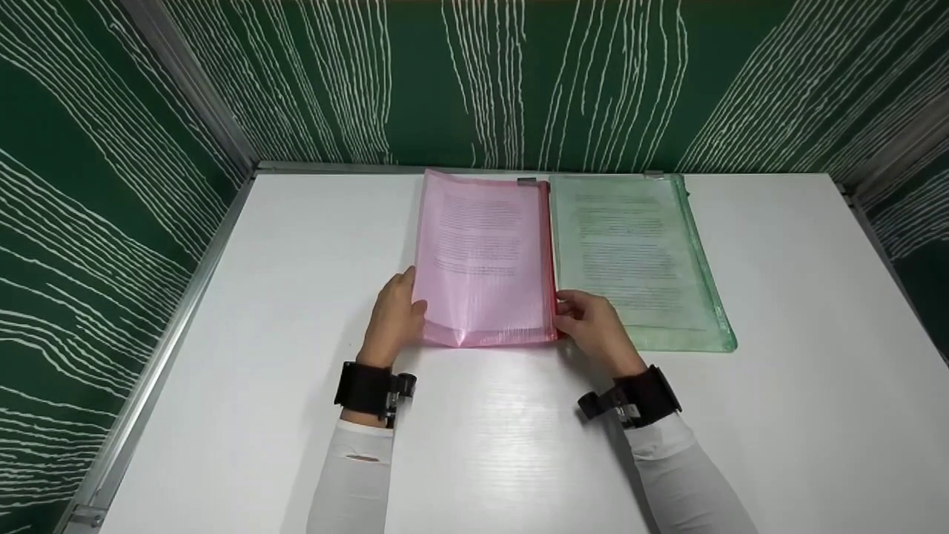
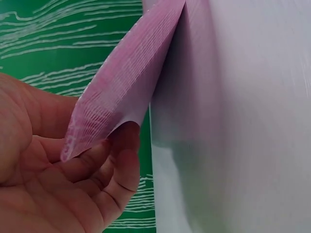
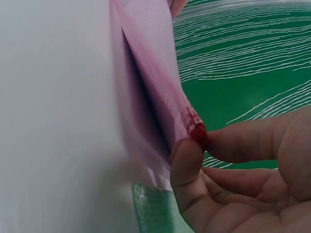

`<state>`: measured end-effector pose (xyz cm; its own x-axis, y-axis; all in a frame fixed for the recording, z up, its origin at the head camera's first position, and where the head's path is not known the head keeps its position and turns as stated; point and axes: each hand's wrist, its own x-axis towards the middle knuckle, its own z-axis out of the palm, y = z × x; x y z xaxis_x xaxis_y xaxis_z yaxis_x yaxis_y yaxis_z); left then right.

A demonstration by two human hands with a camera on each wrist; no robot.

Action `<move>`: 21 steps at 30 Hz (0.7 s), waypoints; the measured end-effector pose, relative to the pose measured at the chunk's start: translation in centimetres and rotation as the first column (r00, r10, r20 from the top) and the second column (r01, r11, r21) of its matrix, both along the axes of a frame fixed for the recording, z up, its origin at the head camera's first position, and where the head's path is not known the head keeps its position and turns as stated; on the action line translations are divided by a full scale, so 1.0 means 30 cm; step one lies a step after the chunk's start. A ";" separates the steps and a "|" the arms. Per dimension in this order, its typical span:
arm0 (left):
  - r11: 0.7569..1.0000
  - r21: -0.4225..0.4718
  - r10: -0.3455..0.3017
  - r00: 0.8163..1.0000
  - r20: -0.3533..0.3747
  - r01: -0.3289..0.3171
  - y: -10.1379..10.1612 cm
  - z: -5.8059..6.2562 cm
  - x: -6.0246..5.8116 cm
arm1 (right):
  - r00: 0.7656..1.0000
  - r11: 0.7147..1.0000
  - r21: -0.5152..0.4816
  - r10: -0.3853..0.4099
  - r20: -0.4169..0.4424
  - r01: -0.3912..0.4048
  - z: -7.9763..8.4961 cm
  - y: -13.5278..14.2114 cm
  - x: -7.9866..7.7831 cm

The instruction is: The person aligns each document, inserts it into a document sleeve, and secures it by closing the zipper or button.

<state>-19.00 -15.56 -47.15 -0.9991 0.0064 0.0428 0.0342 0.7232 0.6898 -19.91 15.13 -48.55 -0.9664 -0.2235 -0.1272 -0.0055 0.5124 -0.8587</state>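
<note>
A pink zip document folder (image 1: 482,252) with a printed sheet inside lies toward the back of the white table, its near edge raised a little off the surface. My left hand (image 1: 397,311) grips its left edge, the thumb over the top and the fingers underneath, as the left wrist view shows. At the near right corner my right hand (image 1: 593,322) pinches the red zip edge (image 3: 198,133) between thumb and finger. A green zip document folder (image 1: 630,259), also with a printed sheet, lies flat just right of the pink one, close beside my right hand.
The white table (image 1: 222,415) is bounded at the back by a dark green panel (image 1: 415,81) with white wavy lines. Similar panels stand left and right, with metal rails (image 1: 170,334) along the edges. Both wrists wear black camera straps (image 1: 367,387).
</note>
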 end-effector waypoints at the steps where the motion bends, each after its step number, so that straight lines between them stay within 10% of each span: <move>1: 1.000 -0.005 -0.002 1.000 0.010 0.002 -0.002 -0.001 -0.001 | 1.000 1.000 0.005 0.003 0.002 -0.003 0.001 0.001 0.000; 21: 0.990 -0.138 0.051 0.988 0.145 -0.031 -0.016 -0.038 -0.002 | 0.998 0.995 0.090 0.055 -0.041 -0.051 -0.005 -0.003 0.004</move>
